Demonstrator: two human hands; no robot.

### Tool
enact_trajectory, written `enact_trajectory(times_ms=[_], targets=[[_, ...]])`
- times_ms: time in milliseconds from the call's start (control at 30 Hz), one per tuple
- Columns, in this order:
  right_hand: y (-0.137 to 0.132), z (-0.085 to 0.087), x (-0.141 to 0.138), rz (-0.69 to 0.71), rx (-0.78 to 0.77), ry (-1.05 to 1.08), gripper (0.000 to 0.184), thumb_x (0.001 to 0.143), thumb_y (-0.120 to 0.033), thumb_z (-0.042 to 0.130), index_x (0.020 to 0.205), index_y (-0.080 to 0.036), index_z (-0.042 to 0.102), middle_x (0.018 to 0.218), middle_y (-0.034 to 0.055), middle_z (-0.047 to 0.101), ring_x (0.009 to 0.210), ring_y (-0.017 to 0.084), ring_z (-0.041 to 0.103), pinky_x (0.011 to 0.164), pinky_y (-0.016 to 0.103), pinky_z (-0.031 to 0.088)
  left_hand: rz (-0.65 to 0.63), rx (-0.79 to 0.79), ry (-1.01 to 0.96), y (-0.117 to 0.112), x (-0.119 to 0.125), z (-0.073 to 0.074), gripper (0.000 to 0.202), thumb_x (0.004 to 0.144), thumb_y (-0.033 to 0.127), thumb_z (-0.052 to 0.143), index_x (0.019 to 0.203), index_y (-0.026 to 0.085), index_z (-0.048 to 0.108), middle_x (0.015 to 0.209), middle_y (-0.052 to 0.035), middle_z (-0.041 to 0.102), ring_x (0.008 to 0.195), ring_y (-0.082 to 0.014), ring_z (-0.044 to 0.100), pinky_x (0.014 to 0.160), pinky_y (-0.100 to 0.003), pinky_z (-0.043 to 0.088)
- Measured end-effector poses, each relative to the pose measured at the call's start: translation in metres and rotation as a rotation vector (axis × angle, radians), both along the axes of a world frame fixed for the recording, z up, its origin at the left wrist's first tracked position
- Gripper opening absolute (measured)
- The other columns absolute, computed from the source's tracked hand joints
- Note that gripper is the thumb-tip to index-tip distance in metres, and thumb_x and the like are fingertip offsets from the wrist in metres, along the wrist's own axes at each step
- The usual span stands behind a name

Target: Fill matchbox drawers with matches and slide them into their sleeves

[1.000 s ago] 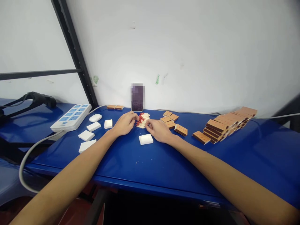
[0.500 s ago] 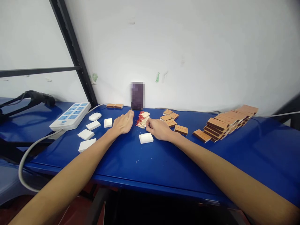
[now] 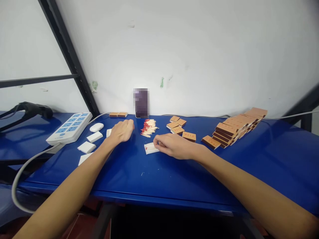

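1. Right hand (image 3: pixel 176 146) over the white tray (image 3: pixel 149 150) on the blue tabletop (image 3: pixel 119 176), fingers curled in at its right end; can't tell whether they grip anything!
2. Red tips show at the tray's left end.
3. Just behind, the loose matches (image 3: pixel 150 128) lie piled, red heads mostly left.
4. Left hand (image 3: pixel 122 130), well left of the tray, fingers bent under; their grip, can't tell.
5. Matchboxes (image 3: pixel 189 136) sit right of the pile.

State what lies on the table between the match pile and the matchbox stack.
In the head view, a group of matchboxes lies between the match pile and the stack; another box sits beside the stack.
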State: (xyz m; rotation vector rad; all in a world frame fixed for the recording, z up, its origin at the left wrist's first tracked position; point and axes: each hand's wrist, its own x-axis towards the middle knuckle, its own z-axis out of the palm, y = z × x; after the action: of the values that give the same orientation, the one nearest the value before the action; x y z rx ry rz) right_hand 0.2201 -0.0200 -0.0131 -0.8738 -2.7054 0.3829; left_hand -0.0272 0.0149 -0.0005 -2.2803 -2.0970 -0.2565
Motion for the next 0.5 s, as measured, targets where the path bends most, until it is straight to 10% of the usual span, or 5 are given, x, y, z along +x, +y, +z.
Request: enact_trajectory(times_ms=[500], targets=[[-0.007,-0.018,-0.014,0.065,0.104,0.148,0.018,0.086,-0.018,0.058,0.104,-0.019,0.059,0.103,0.0056,0.063,0.091,0.019,0.056,0.082,0.033,0.043,-0.226,0.015,-0.052,0.008,-0.004,-0.008,0.026,0.083,0.033,0.043,0.092,0.022,0.065,0.075,-0.0027,0.067,0.068,-0.0207,0.059,0.061,-0.029,0.034]])
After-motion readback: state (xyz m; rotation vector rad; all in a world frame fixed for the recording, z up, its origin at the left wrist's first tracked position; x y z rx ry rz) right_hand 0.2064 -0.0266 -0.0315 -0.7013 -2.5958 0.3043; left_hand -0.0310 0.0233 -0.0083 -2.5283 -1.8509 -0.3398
